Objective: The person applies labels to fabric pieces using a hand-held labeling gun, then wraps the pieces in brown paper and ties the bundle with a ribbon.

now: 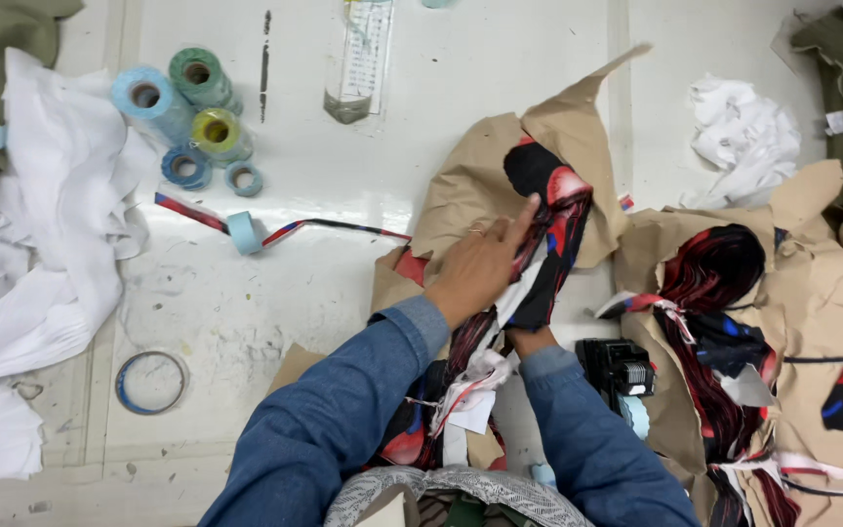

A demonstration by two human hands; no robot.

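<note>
1. Lying near the centre of the white worktable, a bundle of printed fabric pieces in black, red and blue rests on crumpled brown paper. It reaches from the table's middle toward six o'clock, where a white tie and tag gather its lower end.

2. Handling, judged: soft, limp and light; the stacked layers look likely to slide over one another. The bound end by the tie seems the firmest place to take hold; the loose upper end at twelve o'clock would probably fan out if lifted alone.

3. Left hand: flat and spread, fingers extended toward one o'clock, palm pressing on the bundle and the paper edge. It is not clenched around anything.

4. Right hand: mostly hidden beneath the fabric at five o'clock of the left hand. Only the wrist and a denim cuff show; whether it grips or lies slack cannot be told.

5. Surroundings: a second fabric bundle on brown paper at three o'clock; a small black device between the two bundles; spools of thread in blue, green and yellow at ten o'clock; a printed fabric strip at nine o'clock; white cloth heaped along the nine o'clock edge; a blue tape ring at eight o'clock; a clear ruler at twelve o'clock.
</note>
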